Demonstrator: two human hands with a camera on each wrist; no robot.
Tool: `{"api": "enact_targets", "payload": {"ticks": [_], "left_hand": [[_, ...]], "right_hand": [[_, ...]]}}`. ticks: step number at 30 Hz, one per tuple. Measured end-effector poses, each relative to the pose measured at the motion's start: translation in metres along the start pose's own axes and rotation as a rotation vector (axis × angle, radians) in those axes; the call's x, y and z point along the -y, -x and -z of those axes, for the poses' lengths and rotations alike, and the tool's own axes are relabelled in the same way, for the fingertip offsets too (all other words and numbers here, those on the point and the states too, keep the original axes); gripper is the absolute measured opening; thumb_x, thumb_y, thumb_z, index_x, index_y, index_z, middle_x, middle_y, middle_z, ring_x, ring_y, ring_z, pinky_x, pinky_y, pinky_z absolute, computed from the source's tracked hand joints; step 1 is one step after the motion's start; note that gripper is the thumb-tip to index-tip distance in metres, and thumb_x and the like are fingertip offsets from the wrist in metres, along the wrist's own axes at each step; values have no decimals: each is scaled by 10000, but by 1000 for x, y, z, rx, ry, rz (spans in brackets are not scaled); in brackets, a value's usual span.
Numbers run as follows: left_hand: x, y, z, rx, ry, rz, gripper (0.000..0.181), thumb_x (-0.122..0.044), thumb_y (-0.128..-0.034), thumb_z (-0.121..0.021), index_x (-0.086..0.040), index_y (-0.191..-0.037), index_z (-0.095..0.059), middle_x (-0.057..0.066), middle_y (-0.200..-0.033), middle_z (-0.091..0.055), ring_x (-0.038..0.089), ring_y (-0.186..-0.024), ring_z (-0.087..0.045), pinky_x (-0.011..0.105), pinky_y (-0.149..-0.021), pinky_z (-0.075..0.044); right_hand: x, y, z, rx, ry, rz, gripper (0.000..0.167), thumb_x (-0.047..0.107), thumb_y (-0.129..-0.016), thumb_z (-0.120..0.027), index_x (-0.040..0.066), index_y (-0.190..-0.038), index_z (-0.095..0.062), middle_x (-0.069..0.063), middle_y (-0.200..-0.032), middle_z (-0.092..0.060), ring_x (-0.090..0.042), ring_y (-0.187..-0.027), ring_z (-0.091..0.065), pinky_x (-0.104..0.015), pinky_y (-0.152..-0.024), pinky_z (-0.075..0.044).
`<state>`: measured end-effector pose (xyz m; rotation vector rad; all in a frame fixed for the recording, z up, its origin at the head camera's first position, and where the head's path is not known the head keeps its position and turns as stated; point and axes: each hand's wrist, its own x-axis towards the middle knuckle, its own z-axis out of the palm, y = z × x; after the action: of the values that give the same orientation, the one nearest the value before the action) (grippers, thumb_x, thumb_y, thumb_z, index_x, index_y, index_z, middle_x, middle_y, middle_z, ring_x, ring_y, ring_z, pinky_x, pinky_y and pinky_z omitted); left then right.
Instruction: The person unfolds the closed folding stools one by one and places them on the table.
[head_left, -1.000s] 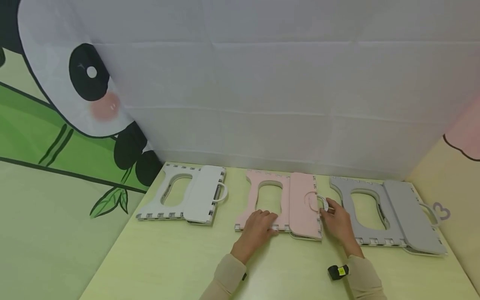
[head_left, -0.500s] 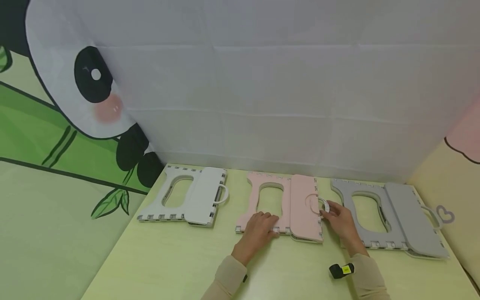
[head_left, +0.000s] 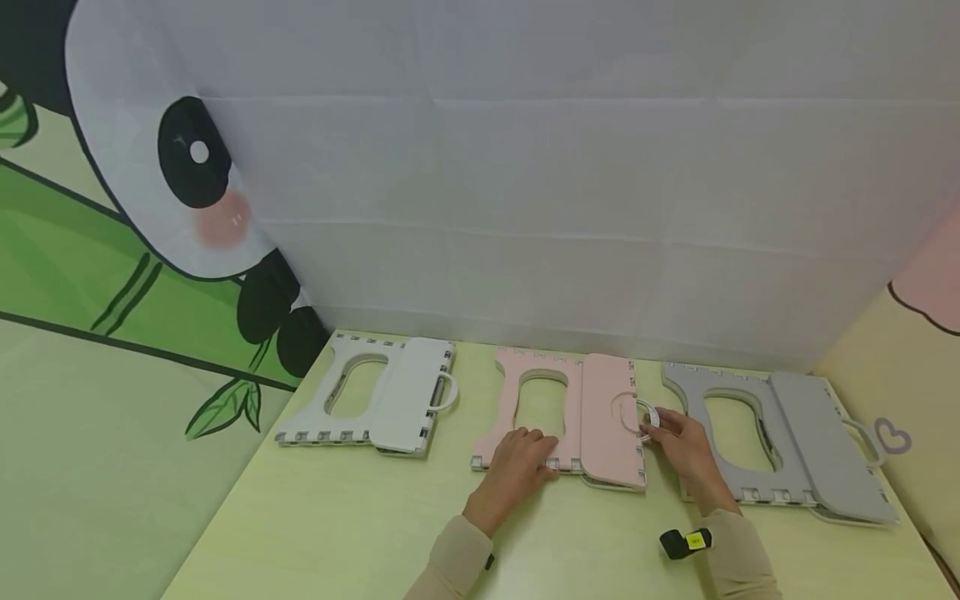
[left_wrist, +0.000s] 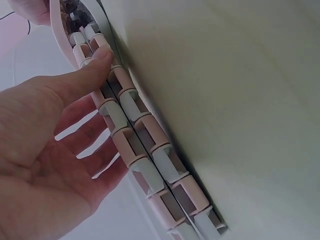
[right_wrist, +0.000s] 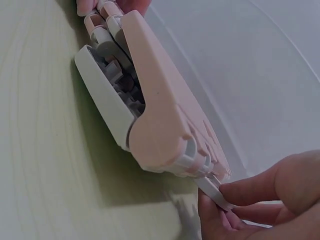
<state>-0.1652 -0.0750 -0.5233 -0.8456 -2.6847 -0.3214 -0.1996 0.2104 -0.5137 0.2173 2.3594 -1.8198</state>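
Right hand (head_left: 686,446), pinching white carry handle (right_wrist: 212,192) just right of pink folding stool (head_left: 602,433); left hand (head_left: 516,467) gripping its near hinged edge, left of centre.

Head view: from above table (head_left: 585,533), facing forward and down, farthest off; takes in wall (head_left: 540,208), white stool (head_left: 412,396), pink stool (head_left: 607,442), gray stool (head_left: 832,442).
Left wrist view: close, low by left hand (head_left: 516,468), facing along hinges (left_wrist: 153,131) of pink stool; tipped, table at frame's right.
Right wrist view: close, low by right hand (head_left: 686,452), facing handle (right_wrist: 215,193) end; tipped other way, table at frame's left.
All three share pink stool, both hands; each wrist view catches opposite hand's fingers along top edge.
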Motion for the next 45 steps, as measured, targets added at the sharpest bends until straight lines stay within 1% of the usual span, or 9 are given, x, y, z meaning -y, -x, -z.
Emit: {"api": "enact_targets", "payload": {"ticks": [6,11,14,18,21,29,36,42,45], "left_hand": [[0,1,1,-25,7,-16,355,-312,-767,-902,-131,-999,-705,-28,-886,-676,136,-740,-511,244,-712,-461],[2,1,1,-19,43,-6,334,-315,-776,-892,-134,-953,-673,-27,-858,-661,138,-723,-474,228,-665,-401],[1,1,3,-14,51,-1,339,-326,-789,-879,-132,-990,-686,-21,-885,-675,145,-738,-488,235,-673,-412],[1,2,5,-23,59,-5,376,-321,-803,-868,-116,-1082,-719,-5,-948,-705,157,-787,-552,259,-723,-475],[1,2,7,-26,74,-6,396,-311,-814,-863,-104,-1123,-725,4,-979,-715,165,-824,-584,274,-756,-499],[1,0,10,-46,76,-33,375,-293,-807,-864,-98,-1092,-718,17,-968,-721,184,-829,-629,272,-733,-524],[-1,0,11,-74,83,-56,406,-304,-812,-851,-86,-1128,-719,34,-1002,-731,197,-866,-661,290,-770,-548],[-2,0,15,-54,99,-37,438,-299,-834,-840,-73,-1189,-719,36,-1045,-731,198,-895,-660,292,-789,-551],[-3,0,16,-54,137,-30,444,-282,-839,-841,-64,-1206,-717,45,-1053,-732,201,-908,-664,311,-809,-555]], "right_hand": [[0,-1,6,36,-6,-2,548,55,-1045,-588,-165,-1492,-358,-356,-1437,-492,-2,-976,-624,-192,-860,-560],[1,-3,10,53,-28,0,591,74,-1034,-621,-150,-1507,-347,-346,-1409,-518,-23,-968,-650,-238,-868,-580],[3,-2,12,61,-30,5,587,70,-1044,-600,-146,-1518,-331,-345,-1421,-518,-10,-961,-662,-247,-877,-581],[8,1,15,79,-39,2,593,82,-1054,-583,-128,-1537,-311,-345,-1452,-491,7,-971,-654,-246,-897,-573],[12,2,16,84,-50,-8,626,98,-1046,-605,-117,-1548,-299,-349,-1478,-459,16,-979,-641,-252,-911,-570],[21,5,21,90,-98,-18,623,79,-1053,-585,-127,-1551,-273,-314,-1467,-492,17,-967,-651,-264,-921,-572],[29,8,25,90,-65,16,595,88,-1068,-549,-103,-1562,-279,-318,-1479,-479,52,-959,-645,-274,-942,-563],[35,9,26,81,-92,34,602,82,-1059,-573,-103,-1557,-291,-315,-1459,-489,24,-968,-652,-251,-928,-565],[39,11,27,82,-86,39,608,92,-1054,-588,-102,-1554,-301,-309,-1457,-496,26,-972,-647,-260,-934,-564]]}}
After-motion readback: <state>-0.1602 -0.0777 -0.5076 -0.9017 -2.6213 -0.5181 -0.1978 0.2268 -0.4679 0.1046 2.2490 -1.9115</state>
